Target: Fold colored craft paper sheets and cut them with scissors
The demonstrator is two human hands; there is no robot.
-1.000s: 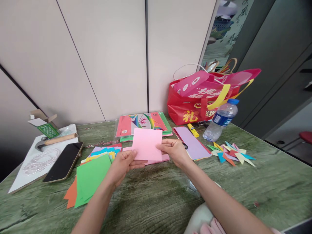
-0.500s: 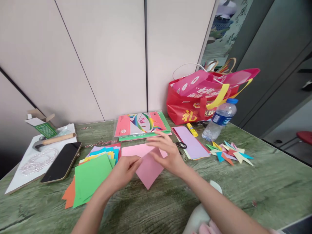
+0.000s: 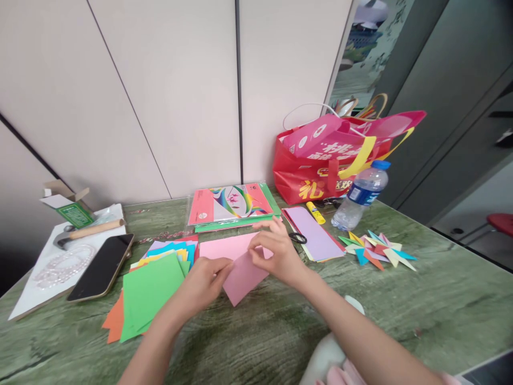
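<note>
A pink sheet of paper (image 3: 242,278) is held up above the table between my two hands, one corner pointing down. My left hand (image 3: 210,275) pinches its left side between thumb and fingers. At its upper right edge, my right hand (image 3: 278,254) closes thumb and forefinger on the sheet, the other fingers raised. Behind the held sheet lies another pink sheet (image 3: 218,246), flat on the table and partly hidden by my hands. Green sheets (image 3: 152,289) top a fanned pile of coloured paper just left of my left hand.
Packaged craft paper (image 3: 232,203) lies by the wall. To the right are purple paper strips (image 3: 312,232), black-handled scissors (image 3: 297,238), a glue stick (image 3: 316,213), a water bottle (image 3: 363,195), folded paper pieces (image 3: 379,250) and a red bag (image 3: 304,171). A phone (image 3: 102,267) and hammer (image 3: 90,231) lie left.
My right thumb and forefinger have come together on the pink sheet's edge, where they were apart before. The sheet's lower corner has shifted slightly left and up. My left hand keeps its pinch.
</note>
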